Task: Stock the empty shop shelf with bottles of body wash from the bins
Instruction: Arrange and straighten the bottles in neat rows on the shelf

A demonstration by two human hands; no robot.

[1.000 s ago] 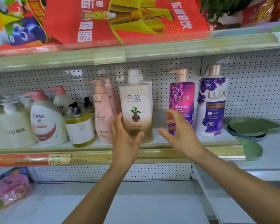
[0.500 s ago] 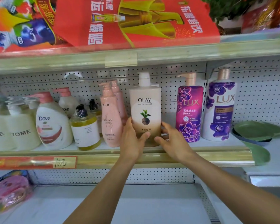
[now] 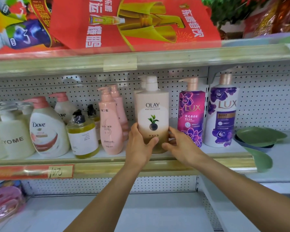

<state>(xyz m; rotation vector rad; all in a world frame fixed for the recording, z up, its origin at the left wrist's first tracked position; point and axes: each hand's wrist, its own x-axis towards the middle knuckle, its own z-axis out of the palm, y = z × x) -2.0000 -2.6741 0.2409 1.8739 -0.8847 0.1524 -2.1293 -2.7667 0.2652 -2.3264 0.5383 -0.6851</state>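
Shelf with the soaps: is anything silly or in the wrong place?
Yes. Green dishes sit at the right end of the shelf beside the purple bottle, and one hangs over the edge. The bottles stand upright, with no spills.

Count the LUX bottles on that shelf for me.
2. The magenta LUX bottle stands just right of the Olay bottle held in both hands; the white-and-purple LUX bottle stands right of it. More could be hidden behind.

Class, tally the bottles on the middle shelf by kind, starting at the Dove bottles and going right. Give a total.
Dove bottles: 2
Amber bottles with black pumps: 2
Pink bottles: 2
Olay bottles: 2
Lux bottles: 2
Total: 10
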